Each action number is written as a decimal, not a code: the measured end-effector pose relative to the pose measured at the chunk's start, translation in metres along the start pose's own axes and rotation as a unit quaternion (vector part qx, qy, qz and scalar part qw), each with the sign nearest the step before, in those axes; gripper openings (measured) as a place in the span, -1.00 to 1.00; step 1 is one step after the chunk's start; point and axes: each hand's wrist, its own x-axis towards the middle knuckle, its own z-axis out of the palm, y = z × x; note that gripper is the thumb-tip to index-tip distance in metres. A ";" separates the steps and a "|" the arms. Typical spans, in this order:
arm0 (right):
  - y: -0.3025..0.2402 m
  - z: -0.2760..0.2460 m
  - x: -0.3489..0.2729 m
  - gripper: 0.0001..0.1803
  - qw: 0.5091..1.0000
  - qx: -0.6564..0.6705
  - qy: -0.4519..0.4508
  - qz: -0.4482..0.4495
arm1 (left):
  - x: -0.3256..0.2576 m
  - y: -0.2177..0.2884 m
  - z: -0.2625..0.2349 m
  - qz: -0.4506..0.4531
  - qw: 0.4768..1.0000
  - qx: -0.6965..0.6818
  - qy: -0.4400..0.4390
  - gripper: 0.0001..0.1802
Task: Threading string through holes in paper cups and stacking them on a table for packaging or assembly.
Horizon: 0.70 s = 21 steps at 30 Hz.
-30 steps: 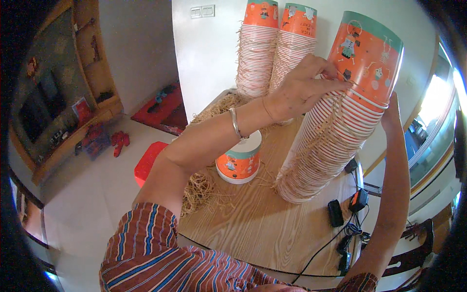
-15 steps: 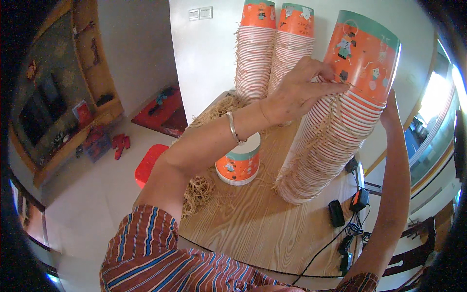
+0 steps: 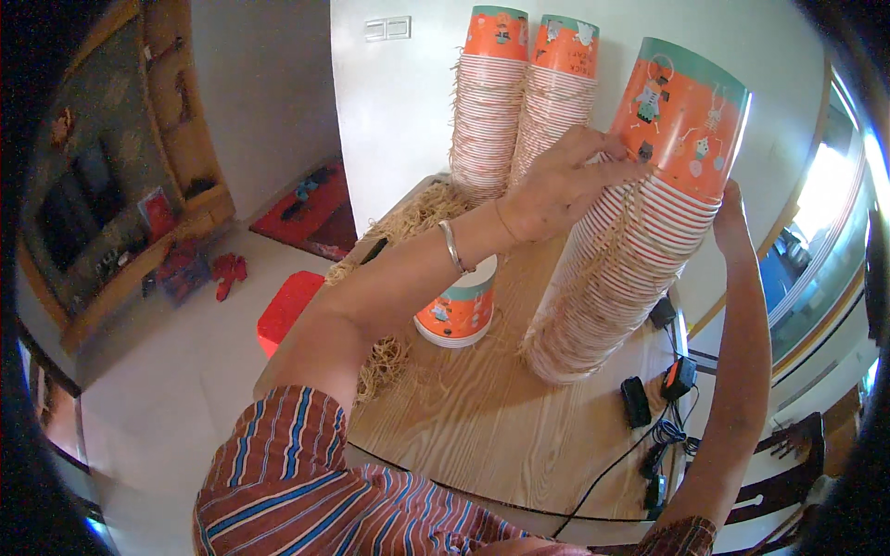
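A tall leaning stack of orange and teal paper cups (image 3: 640, 232) stands on the wooden table (image 3: 482, 426), upside down, with straw strands hanging from the rims. My left hand (image 3: 565, 181) presses its fingers against the left side of the topmost cup. My right hand (image 3: 731, 208) rests behind the stack's right side, mostly hidden by it. A single upturned cup (image 3: 456, 310) stands under my left forearm.
Two more tall cup stacks (image 3: 519, 102) stand at the table's far end by the white wall. Straw (image 3: 408, 218) lies along the table's left edge. Black chargers and cables (image 3: 654, 398) lie at the right edge. A red stool (image 3: 287, 310) stands on the floor.
My left hand has shifted slightly down and left along the top cup; the stack and my right hand have barely moved.
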 end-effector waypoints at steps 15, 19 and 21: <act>-0.015 0.001 -0.120 -0.67 0.962 -0.191 0.190 -0.051 | -0.163 -0.011 -0.091 -0.340 0.887 0.180 -0.255 -0.19; 0.003 0.081 -0.207 -0.73 0.997 0.015 0.080 0.012 | -0.187 0.006 -0.090 -0.443 0.783 0.174 -0.400 0.24; 0.028 0.126 -0.253 -0.80 0.996 -0.057 -0.069 0.027 | -0.191 0.006 -0.076 -0.433 0.769 0.203 -0.424 0.25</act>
